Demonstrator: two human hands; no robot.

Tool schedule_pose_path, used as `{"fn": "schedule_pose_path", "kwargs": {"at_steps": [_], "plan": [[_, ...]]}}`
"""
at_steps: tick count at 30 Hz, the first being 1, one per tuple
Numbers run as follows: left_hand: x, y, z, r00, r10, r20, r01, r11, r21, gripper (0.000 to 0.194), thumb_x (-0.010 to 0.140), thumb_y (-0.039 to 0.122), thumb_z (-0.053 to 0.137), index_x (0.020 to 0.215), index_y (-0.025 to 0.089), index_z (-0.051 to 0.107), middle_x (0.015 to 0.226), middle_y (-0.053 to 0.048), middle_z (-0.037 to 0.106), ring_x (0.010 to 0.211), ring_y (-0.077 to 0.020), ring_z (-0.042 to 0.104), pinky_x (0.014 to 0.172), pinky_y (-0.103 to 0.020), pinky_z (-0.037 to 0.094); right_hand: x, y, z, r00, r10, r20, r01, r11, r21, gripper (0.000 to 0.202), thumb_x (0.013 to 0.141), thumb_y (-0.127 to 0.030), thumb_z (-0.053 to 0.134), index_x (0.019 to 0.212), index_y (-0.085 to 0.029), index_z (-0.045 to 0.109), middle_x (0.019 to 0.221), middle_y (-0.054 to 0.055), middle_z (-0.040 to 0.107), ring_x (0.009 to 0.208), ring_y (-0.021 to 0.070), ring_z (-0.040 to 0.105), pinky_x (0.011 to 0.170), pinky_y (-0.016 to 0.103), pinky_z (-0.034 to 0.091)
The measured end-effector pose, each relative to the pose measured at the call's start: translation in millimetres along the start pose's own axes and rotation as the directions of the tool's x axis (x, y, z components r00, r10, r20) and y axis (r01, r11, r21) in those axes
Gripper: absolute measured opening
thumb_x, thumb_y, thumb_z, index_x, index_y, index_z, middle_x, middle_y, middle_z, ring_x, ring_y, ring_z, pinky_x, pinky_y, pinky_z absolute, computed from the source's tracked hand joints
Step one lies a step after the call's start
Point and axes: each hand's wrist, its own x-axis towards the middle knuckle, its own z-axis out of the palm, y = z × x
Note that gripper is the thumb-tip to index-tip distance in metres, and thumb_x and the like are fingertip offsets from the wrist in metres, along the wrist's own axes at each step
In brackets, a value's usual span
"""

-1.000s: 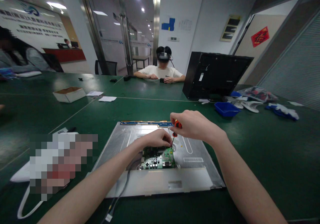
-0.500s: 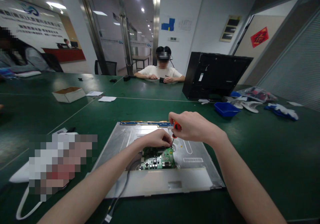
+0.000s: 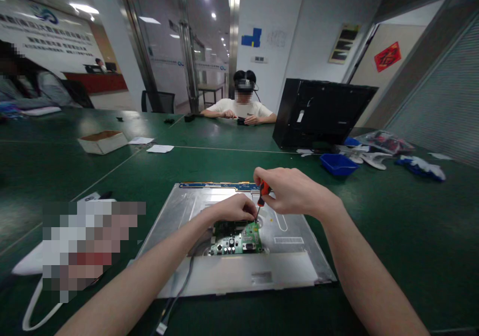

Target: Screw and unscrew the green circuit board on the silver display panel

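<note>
A metal-backed display panel (image 3: 288, 263) lies flat on the green table, with a green circuit board (image 3: 251, 233) on its middle. My right hand (image 3: 282, 188) is closed round the red and black handle of a screwdriver (image 3: 265, 190). The screwdriver's shaft points down, and its tip meets the board's upper right corner. Beside that tip, my left hand (image 3: 236, 207) has its fingers pinched together over the board's top edge; whatever they hold is too small or hidden. Along the panel's far edge runs a blue circuit strip (image 3: 213, 186). A dark cable (image 3: 185, 281) crosses the panel's near edge.
A black monitor casing (image 3: 325, 111) stands at the back right, near a blue tray (image 3: 339, 165) and gloves (image 3: 421, 168). To the left are an open box (image 3: 103, 142) and a white bag (image 3: 28, 258), partly blurred. Across the table sits a person (image 3: 245, 107) working with their hands.
My right hand has turned slightly round the screwdriver handle, while the tip stays at the same corner. My left hand keeps its place.
</note>
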Motion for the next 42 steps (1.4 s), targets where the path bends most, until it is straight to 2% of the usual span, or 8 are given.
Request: {"fn": "schedule_pose_path", "kwargs": {"at_steps": [5,9,13,20,26,33,39,42], "plan": [[0.4,-0.3,0.3,1.0,-0.004,0.003,0.004,1.0,-0.003,0.012,0.072,0.013,0.06,0.08,0.012,0.069,0.075,-0.002,0.068,0.068,-0.0147,0.06,0.065,-0.022,0.043,5.4,-1.4,3.2,0.997,0.077,-0.026,-0.079,0.994,-0.081,0.031,0.083,-0.052,0.049,0.091,-0.023,0.053,0.075,0.003,0.063,0.064,0.0169,0.054,0.052,0.026,0.024],[0.5,-0.2,0.4,1.0,-0.007,0.009,0.007,1.0,0.007,0.012,0.072,0.014,0.06,0.079,0.012,0.069,0.073,-0.002,0.068,0.066,-0.0144,0.06,0.063,-0.021,0.043,6.9,-0.6,3.6,0.998,0.05,-0.025,-0.052,0.996,-0.067,0.018,0.085,-0.038,0.05,0.095,-0.023,0.052,0.075,0.002,0.063,0.064,0.0163,0.055,0.051,0.026,0.024],[0.1,-0.3,0.0,1.0,0.001,0.012,-0.001,1.0,-0.019,0.011,0.073,0.014,0.059,0.078,0.011,0.069,0.07,-0.002,0.067,0.065,-0.0141,0.06,0.062,-0.021,0.043,2.0,1.9,1.2,1.0,-0.027,-0.004,0.027,0.998,0.055,0.029,0.076,-0.03,0.059,0.101,-0.023,0.048,0.079,0.0,0.064,0.067,0.0154,0.056,0.052,0.025,0.027],[-0.6,1.2,-0.5,1.0,-0.01,0.0,0.01,1.0,0.016,0.011,0.072,0.014,0.061,0.08,0.013,0.068,0.076,-0.002,0.067,0.07,-0.0145,0.06,0.065,-0.022,0.044,4.5,-2.3,1.0,0.994,0.097,-0.041,-0.099,0.992,-0.075,0.034,0.084,-0.056,0.046,0.087,-0.024,0.057,0.068,0.002,0.061,0.06,0.0171,0.054,0.048,0.027,0.023],[-0.7,2.8,-0.4,1.0,-0.016,0.009,0.016,1.0,-0.015,0.011,0.072,0.012,0.059,0.079,0.012,0.068,0.07,-0.001,0.066,0.066,-0.0139,0.06,0.063,-0.021,0.044,0.4,1.0,-0.8,1.0,0.011,-0.015,-0.012,1.0,-0.011,0.019,0.079,-0.035,0.056,0.094,-0.023,0.054,0.075,0.0,0.064,0.063,0.0154,0.055,0.049,0.025,0.025],[-1.9,2.0,-1.4,0.999,0.035,0.028,-0.036,0.999,0.023,0.01,0.072,0.013,0.062,0.081,0.013,0.067,0.073,-0.001,0.065,0.067,-0.0136,0.059,0.062,-0.021,0.043,2.5,-0.3,-0.7,0.995,0.093,-0.02,-0.095,0.993,-0.076,0.031,0.083,-0.053,0.05,0.086,-0.024,0.058,0.071,0.002,0.063,0.062,0.0166,0.054,0.05,0.026,0.024],[-2.6,6.8,-2.2,0.999,0.052,0.014,-0.053,0.991,0.122,0.008,0.075,0.015,0.063,0.081,0.013,0.067,0.071,-0.001,0.065,0.064,-0.0132,0.058,0.06,-0.021,0.041,1.8,-0.7,-0.3,1.0,-0.011,-0.009,0.011,1.0,-0.019,0.017,0.08,-0.033,0.055,0.095,-0.024,0.055,0.081,0.001,0.066,0.069,0.0161,0.057,0.052,0.025,0.027],[-1.9,7.5,-1.8,0.998,0.058,0.021,-0.06,0.986,0.154,0.009,0.075,0.014,0.062,0.083,0.013,0.066,0.075,-0.001,0.067,0.066,-0.0134,0.059,0.061,-0.021,0.041,1.7,-2.1,-0.6,0.999,0.029,-0.014,-0.03,0.999,-0.04,0.024,0.08,-0.042,0.056,0.096,-0.023,0.057,0.079,0.002,0.066,0.069,0.0172,0.057,0.052,0.026,0.026]]}}
